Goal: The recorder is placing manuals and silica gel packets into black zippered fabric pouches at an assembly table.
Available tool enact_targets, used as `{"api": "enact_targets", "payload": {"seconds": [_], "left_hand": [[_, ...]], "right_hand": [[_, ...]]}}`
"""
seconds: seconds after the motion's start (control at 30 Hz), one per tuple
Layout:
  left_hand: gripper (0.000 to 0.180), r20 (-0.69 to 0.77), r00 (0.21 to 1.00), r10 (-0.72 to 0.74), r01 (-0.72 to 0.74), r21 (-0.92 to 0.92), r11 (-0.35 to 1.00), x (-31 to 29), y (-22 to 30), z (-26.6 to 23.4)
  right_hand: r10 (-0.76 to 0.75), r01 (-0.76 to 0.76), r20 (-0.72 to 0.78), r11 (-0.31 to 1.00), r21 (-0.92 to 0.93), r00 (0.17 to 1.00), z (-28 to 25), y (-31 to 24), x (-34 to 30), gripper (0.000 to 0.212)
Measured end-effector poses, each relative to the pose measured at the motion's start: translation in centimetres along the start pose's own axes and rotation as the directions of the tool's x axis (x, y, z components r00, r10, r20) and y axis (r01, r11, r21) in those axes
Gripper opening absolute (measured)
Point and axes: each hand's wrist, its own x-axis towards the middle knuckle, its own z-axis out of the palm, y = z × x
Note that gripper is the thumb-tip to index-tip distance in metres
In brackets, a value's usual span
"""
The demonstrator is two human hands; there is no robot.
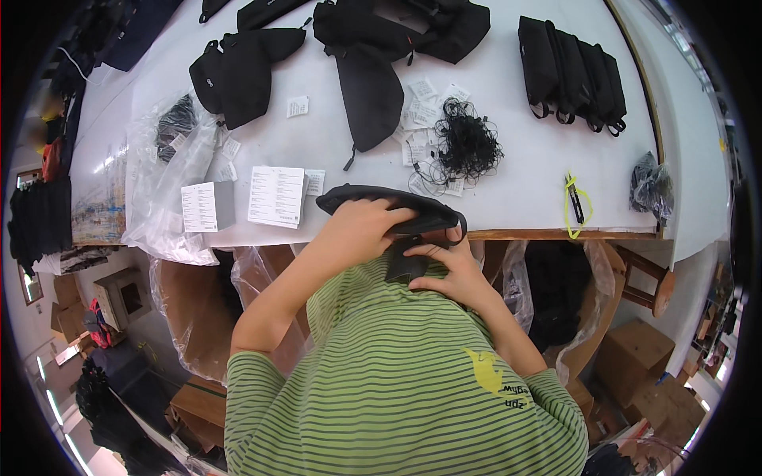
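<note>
At the table's front edge, close to my body, I hold a black fabric bag (425,208) with a small loop at its right end. My left hand (367,226) is closed on its near side, fingers bent over the cloth. My right hand (456,270) pinches a dark flap (403,263) hanging below the bag; whether it belongs to the bag I cannot tell. Just beyond lie a tangle of thin black strings (467,143) and several small white labels (423,111). Two stacks of printed white cards (276,195) (208,206) stand to the left.
Black bags lie at the far side (369,91) and far left (234,79). Several folded ones form a row (571,71) at far right. Thread snips (575,202) with a yellow cord rest on the right. Clear plastic (163,190) covers the left; lined cartons (190,309) stand below.
</note>
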Motion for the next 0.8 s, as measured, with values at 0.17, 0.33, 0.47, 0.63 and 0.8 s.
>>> {"api": "enact_targets", "payload": {"seconds": [0.17,0.33,0.47,0.63,0.8], "left_hand": [[0.039,0.17,0.985,-0.019,0.031,-0.066,0.997,0.4,-0.6,0.7],[0.04,0.221,0.975,0.028,-0.005,-0.103,0.995,0.4,-1.4,1.3],[0.047,0.266,0.96,-0.088,0.132,-0.152,0.979,1.7,-0.5,-0.5],[0.05,0.214,0.967,-0.138,0.165,-0.117,0.979,2.5,-0.3,-0.7],[0.048,0.201,0.976,-0.087,0.111,-0.113,0.987,2.5,-0.8,-0.6]], "right_hand": [[0.218,-0.17,-0.155,0.945,0.279,0.964,-0.3,1.6,-0.8,0.033],[0.4,-0.311,-0.038,0.766,0.563,0.916,-2.8,3.4,-1.6,0.032],[0.389,-0.353,0.162,0.493,0.795,0.907,-6.0,4.6,-3.4,0.046],[0.233,-0.321,0.275,0.192,0.927,0.933,-9.0,7.1,-7.9,0.04],[-0.059,0.022,-0.029,-0.119,0.993,0.998,-8.3,9.7,-7.6,0.043]]}}
